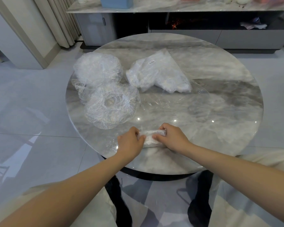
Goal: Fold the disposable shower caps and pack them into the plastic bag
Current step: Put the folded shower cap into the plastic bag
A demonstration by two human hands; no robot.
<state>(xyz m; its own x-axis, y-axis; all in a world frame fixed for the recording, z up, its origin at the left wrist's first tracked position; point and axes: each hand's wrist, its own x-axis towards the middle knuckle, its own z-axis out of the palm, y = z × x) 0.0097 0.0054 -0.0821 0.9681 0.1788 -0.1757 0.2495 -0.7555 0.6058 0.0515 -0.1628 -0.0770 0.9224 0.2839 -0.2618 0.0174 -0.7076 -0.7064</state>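
Note:
A folded clear shower cap lies as a narrow roll near the front edge of the round marble table. My left hand grips its left end and my right hand grips its right end, fingers curled over it. Unfolded clear shower caps lie at the left: one nearer me, another farther back, with a third partly under them. The plastic bag, white and crumpled with a small label, lies at the table's middle back.
A thin clear film lies flat on the table between the bag and my hands. A low TV cabinet stands behind the table, curtains at the back left. My legs and dark shoes are under the table's front edge.

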